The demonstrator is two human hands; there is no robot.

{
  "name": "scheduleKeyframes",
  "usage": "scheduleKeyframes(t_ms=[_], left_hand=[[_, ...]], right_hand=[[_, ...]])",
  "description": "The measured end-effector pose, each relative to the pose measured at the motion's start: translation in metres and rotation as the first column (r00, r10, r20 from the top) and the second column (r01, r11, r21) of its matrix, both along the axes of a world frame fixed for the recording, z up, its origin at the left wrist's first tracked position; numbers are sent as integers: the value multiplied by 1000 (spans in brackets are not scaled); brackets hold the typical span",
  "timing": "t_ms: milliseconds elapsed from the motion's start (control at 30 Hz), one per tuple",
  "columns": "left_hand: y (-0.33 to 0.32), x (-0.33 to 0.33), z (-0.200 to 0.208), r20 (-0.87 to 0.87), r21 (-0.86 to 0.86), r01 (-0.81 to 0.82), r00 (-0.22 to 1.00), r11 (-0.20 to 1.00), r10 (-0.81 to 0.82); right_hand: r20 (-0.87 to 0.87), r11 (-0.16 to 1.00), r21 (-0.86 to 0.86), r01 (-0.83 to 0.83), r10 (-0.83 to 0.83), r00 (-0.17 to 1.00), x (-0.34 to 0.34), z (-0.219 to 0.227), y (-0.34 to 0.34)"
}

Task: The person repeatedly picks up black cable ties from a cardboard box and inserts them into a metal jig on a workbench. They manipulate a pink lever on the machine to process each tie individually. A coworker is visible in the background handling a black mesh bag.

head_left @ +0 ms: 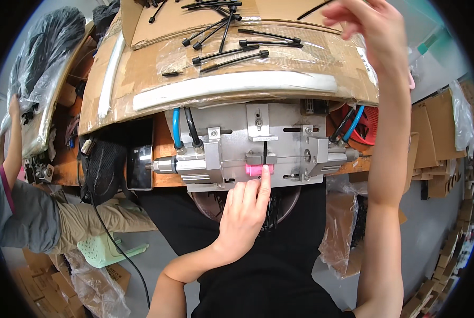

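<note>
My left hand [243, 214] reaches up to a metal clamping fixture [237, 132]. Its index finger is stretched out, with the tip on a bright pink block [255, 169] at the lower end of a thin black rod [265, 152] standing in the fixture's middle. The other fingers are loosely curled and grip nothing. My right hand [366, 26] is raised at the upper right, over the cardboard, slightly blurred. Its bent fingers meet one end of another thin black rod [312, 10], which points down to the left; the top edge cuts off part of the hand.
Several black rods with thick heads [229, 55] lie on the taped cardboard [141, 79] above the fixture. Blue air hoses [176, 127] feed it. A dark tablet-like screen [140, 153] and a red basket [366, 124] flank it. Another person [22, 206] is at the left.
</note>
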State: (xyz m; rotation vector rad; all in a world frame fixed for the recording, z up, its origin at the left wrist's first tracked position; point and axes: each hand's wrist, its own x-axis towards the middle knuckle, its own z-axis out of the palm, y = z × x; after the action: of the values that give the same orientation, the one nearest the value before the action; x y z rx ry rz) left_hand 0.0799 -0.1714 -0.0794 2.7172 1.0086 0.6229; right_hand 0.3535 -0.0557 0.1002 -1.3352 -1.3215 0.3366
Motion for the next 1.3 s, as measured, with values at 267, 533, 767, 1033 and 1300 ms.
scheduleKeyframes(t_ms=[267, 533, 767, 1033, 1300], left_hand=[[-1, 1, -2, -59, 1, -47, 997, 999, 47], [14, -10, 30, -62, -86, 14, 998, 996, -19], [168, 35, 87, 230, 259, -103, 972, 960, 43], [175, 58, 97, 123, 61, 19, 992, 998, -26], [127, 26, 102, 328, 95, -52, 944, 994, 18]], right_hand=[[-418, 968, 249, 14, 95, 904, -26, -27, -76], [233, 998, 59, -6, -8, 972, -109, -145, -164], [435, 1000, -2, 5, -4, 900, -158, -200, -167], [490, 998, -59, -16, 43, 871, -151, -195, -156], [738, 926, 346, 149, -367, 567, -63, -74, -8]])
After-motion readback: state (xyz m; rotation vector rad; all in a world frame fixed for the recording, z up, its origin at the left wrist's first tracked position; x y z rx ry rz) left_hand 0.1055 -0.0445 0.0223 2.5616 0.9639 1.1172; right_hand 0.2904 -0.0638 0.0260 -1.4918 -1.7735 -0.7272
